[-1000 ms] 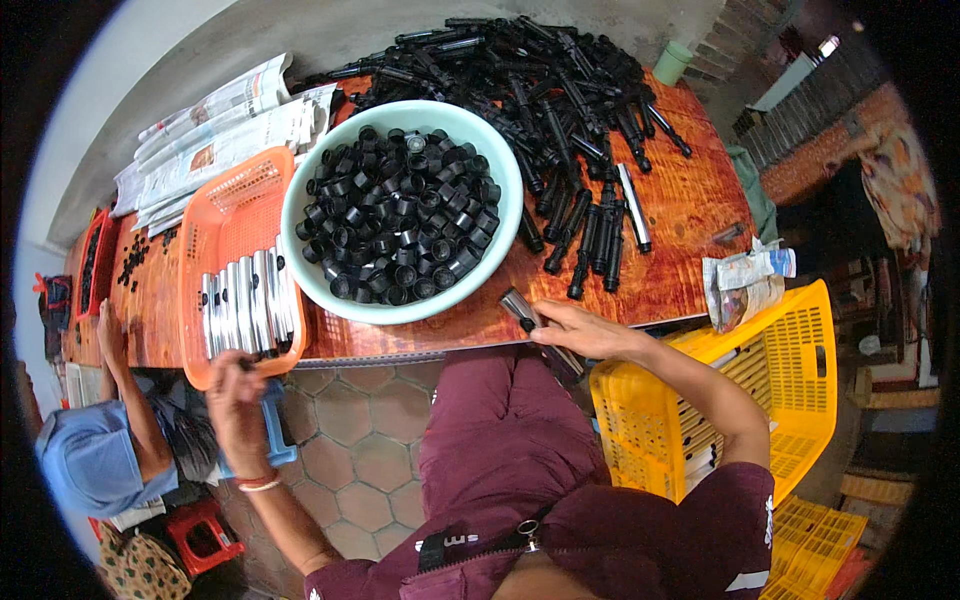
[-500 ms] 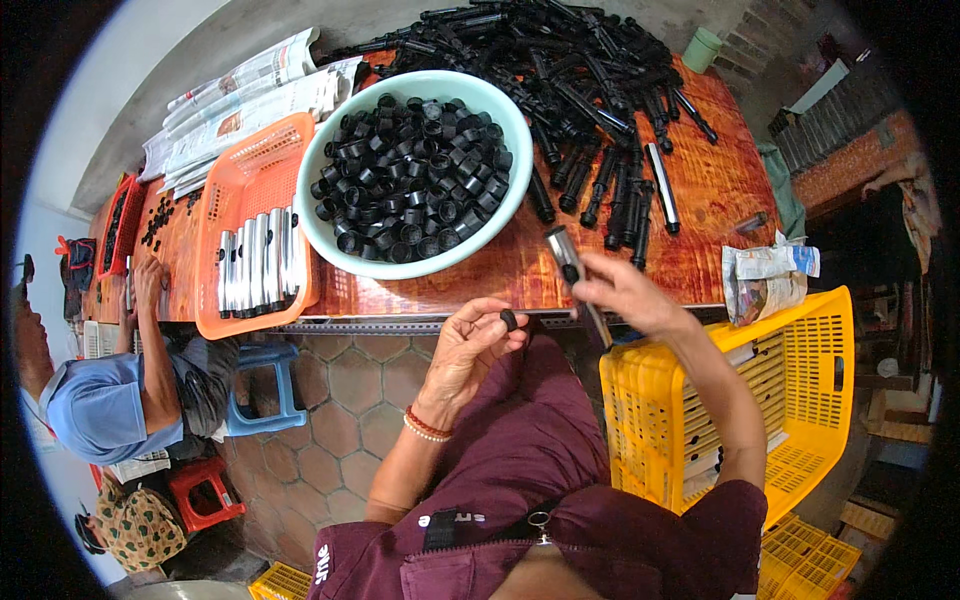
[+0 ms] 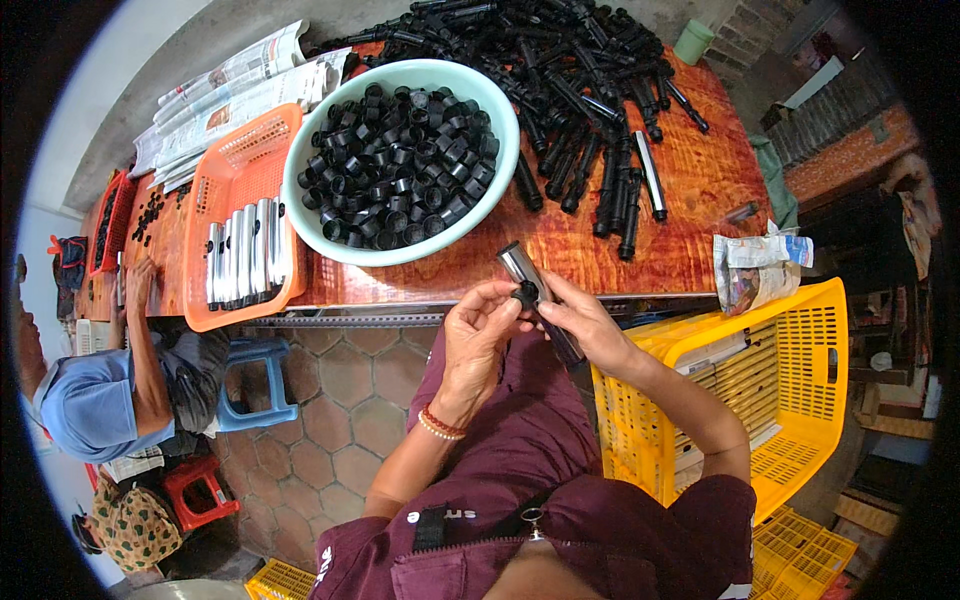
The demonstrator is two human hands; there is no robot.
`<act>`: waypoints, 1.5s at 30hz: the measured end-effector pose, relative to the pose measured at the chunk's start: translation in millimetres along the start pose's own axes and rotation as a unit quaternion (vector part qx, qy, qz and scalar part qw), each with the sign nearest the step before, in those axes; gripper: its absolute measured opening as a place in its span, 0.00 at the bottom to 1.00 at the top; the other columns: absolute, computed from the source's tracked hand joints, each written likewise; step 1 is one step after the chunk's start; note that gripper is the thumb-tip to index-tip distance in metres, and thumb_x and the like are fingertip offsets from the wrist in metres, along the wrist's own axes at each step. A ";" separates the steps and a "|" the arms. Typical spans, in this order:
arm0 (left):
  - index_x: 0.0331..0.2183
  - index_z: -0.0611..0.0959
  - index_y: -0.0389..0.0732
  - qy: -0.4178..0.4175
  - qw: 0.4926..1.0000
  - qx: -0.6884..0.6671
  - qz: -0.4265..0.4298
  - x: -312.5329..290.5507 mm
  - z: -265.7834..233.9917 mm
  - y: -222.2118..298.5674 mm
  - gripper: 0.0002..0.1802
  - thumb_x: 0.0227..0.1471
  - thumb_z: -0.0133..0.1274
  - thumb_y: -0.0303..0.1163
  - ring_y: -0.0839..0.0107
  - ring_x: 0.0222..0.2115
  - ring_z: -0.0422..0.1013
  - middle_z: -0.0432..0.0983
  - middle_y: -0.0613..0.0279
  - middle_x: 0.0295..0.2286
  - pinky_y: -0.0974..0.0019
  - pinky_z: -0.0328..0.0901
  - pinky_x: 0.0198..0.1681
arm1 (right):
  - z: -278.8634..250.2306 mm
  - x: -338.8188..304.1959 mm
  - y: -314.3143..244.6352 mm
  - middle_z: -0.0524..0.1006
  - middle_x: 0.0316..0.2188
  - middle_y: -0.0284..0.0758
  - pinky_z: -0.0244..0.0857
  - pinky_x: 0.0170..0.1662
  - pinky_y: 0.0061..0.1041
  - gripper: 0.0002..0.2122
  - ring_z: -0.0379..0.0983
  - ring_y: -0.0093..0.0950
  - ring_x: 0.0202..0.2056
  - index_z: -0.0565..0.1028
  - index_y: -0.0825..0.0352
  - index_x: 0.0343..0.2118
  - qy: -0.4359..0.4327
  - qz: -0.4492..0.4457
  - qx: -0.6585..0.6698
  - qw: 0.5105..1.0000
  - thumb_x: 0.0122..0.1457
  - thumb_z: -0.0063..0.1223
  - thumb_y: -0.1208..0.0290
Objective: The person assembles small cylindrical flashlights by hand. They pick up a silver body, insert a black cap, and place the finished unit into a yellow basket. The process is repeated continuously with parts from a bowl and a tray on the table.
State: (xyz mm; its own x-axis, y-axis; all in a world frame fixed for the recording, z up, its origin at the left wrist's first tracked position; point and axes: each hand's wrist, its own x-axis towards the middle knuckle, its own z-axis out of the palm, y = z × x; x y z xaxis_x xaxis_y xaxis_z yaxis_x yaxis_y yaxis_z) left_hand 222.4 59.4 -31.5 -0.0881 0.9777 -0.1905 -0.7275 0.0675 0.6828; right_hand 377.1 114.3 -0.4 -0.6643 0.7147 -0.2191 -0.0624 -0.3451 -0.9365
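In my right hand (image 3: 592, 328) is a shiny silver tube (image 3: 517, 262), slanted with its upper end toward the table. A small black cap (image 3: 525, 294) is pinched in the fingertips of my left hand (image 3: 477, 335), right against the tube's side; whether it is fitted there I cannot tell. Both hands meet in front of the table's near edge, above my lap. Beyond them a pale green basin (image 3: 305, 232) is filled with similar black caps (image 3: 405, 165). To its left, an orange basket (image 3: 200, 180) holds several silver tubes (image 3: 245, 250).
Black tubular parts (image 3: 570, 85) are heaped at the back of the wooden table (image 3: 690, 260), beside a lone silver tube (image 3: 650, 175). A yellow crate (image 3: 640, 440) stands to my right, with a newspaper packet (image 3: 757, 270) above it. Newspapers (image 3: 235, 105) lie back left. A co-worker (image 3: 95, 390) sits left.
My right hand has brought the silver tube left and toward me, and my left hand has moved up to it with the black cap. The view has shifted slightly.
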 end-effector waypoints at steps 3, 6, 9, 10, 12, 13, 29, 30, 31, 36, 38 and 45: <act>0.40 0.76 0.35 0.001 1.000 0.001 0.028 1.6 1.4 -4.1 0.11 0.53 0.55 0.23 0.74 0.31 0.75 0.76 0.60 0.35 0.72 0.73 0.36 | -4.6 2.2 16.7 0.67 0.53 0.39 0.56 0.57 0.25 0.23 0.63 0.25 0.54 0.57 0.74 0.59 0.045 -0.074 -0.099 0.991 0.62 0.41 0.72; 0.40 0.76 0.35 0.026 0.999 -0.010 0.022 -0.4 6.1 -4.2 0.11 0.52 0.55 0.22 0.75 0.31 0.75 0.76 0.60 0.34 0.72 0.73 0.36 | -2.4 0.5 13.4 0.66 0.55 0.41 0.53 0.59 0.28 0.24 0.61 0.28 0.56 0.56 0.75 0.60 0.047 -0.068 -0.129 0.988 0.62 0.41 0.71; 0.39 0.76 0.35 0.034 0.999 -0.015 0.018 0.9 7.1 -5.3 0.11 0.52 0.55 0.22 0.75 0.30 0.75 0.76 0.60 0.33 0.72 0.74 0.36 | -0.8 -0.2 9.6 0.66 0.55 0.44 0.53 0.59 0.28 0.24 0.62 0.29 0.57 0.56 0.75 0.59 0.052 -0.083 -0.176 0.980 0.62 0.42 0.71; 0.39 0.76 0.35 0.035 0.999 -0.011 0.018 0.7 7.0 -5.3 0.10 0.51 0.56 0.22 0.75 0.29 0.75 0.76 0.60 0.33 0.72 0.74 0.36 | -0.6 -0.5 10.7 0.66 0.55 0.44 0.53 0.59 0.29 0.24 0.62 0.30 0.56 0.56 0.75 0.59 0.059 -0.089 -0.186 0.977 0.61 0.42 0.71; 0.38 0.77 0.36 0.038 0.999 -0.004 0.019 0.2 6.8 -4.3 0.10 0.51 0.56 0.21 0.75 0.29 0.75 0.77 0.60 0.32 0.71 0.74 0.34 | -0.4 -0.8 13.3 0.66 0.54 0.45 0.54 0.59 0.29 0.24 0.63 0.32 0.55 0.57 0.75 0.59 0.070 -0.100 -0.207 0.971 0.61 0.42 0.71; 0.37 0.77 0.35 0.039 0.999 0.000 0.023 0.3 7.2 -4.2 0.10 0.51 0.56 0.21 0.74 0.28 0.75 0.77 0.60 0.31 0.71 0.73 0.34 | -0.8 -0.8 14.7 0.67 0.54 0.45 0.54 0.58 0.29 0.24 0.64 0.32 0.55 0.57 0.75 0.59 0.071 -0.104 -0.214 0.969 0.61 0.42 0.72; 0.32 0.76 0.31 0.016 0.978 0.152 0.140 5.0 10.5 6.7 0.05 0.49 0.54 0.16 0.76 0.28 0.73 0.72 0.62 0.31 0.73 0.72 0.32 | 9.1 -1.8 5.5 0.71 0.46 0.47 0.63 0.50 0.30 0.21 0.71 0.35 0.47 0.61 0.75 0.55 0.086 -0.086 -0.206 0.971 0.61 0.44 0.70; 0.32 0.76 0.30 0.014 0.975 0.166 0.145 5.5 10.6 6.5 0.05 0.49 0.54 0.15 0.76 0.29 0.73 0.72 0.62 0.31 0.73 0.72 0.32 | 9.4 -1.4 7.2 0.72 0.46 0.47 0.63 0.50 0.30 0.21 0.71 0.34 0.46 0.61 0.75 0.55 0.094 -0.086 -0.206 0.970 0.61 0.45 0.70; 0.32 0.76 0.30 0.016 0.974 0.174 0.147 5.8 11.5 6.6 0.05 0.49 0.54 0.15 0.76 0.29 0.73 0.72 0.62 0.31 0.73 0.73 0.32 | 9.8 -1.0 8.9 0.72 0.45 0.47 0.63 0.49 0.29 0.21 0.71 0.34 0.46 0.62 0.75 0.54 0.103 -0.086 -0.205 0.970 0.61 0.45 0.69; 0.31 0.76 0.31 0.015 0.969 0.195 0.152 7.1 10.9 6.2 0.05 0.49 0.54 0.15 0.75 0.29 0.73 0.72 0.62 0.31 0.72 0.73 0.33 | 10.7 0.1 11.5 0.73 0.41 0.44 0.64 0.45 0.29 0.20 0.71 0.30 0.40 0.63 0.74 0.54 0.115 -0.067 -0.191 0.972 0.62 0.45 0.69; 0.31 0.76 0.31 0.016 0.978 0.160 0.136 7.4 10.5 4.8 0.05 0.49 0.55 0.15 0.75 0.29 0.74 0.72 0.61 0.31 0.72 0.74 0.33 | 9.7 0.5 13.0 0.73 0.38 0.42 0.65 0.41 0.28 0.20 0.70 0.28 0.36 0.63 0.74 0.54 0.117 -0.068 -0.195 0.971 0.62 0.46 0.69; 0.40 0.73 0.32 0.011 0.991 0.087 0.104 10.6 -0.7 -0.9 0.16 0.48 0.57 0.17 0.73 0.30 0.74 0.73 0.58 0.33 0.71 0.74 0.32 | 12.5 0.2 11.4 0.71 0.31 0.36 0.63 0.27 0.21 0.21 0.65 0.20 0.23 0.62 0.72 0.55 0.115 -0.054 -0.159 0.979 0.62 0.45 0.69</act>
State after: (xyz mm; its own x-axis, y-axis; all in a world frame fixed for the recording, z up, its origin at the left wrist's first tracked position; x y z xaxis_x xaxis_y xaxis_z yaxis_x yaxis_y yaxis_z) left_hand 221.7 69.6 -34.7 -0.2398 0.9697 -0.0470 -0.5645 -0.0998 0.8194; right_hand 366.9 102.9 -7.7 -0.4793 0.8671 -0.1356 0.1364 -0.0791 -0.9875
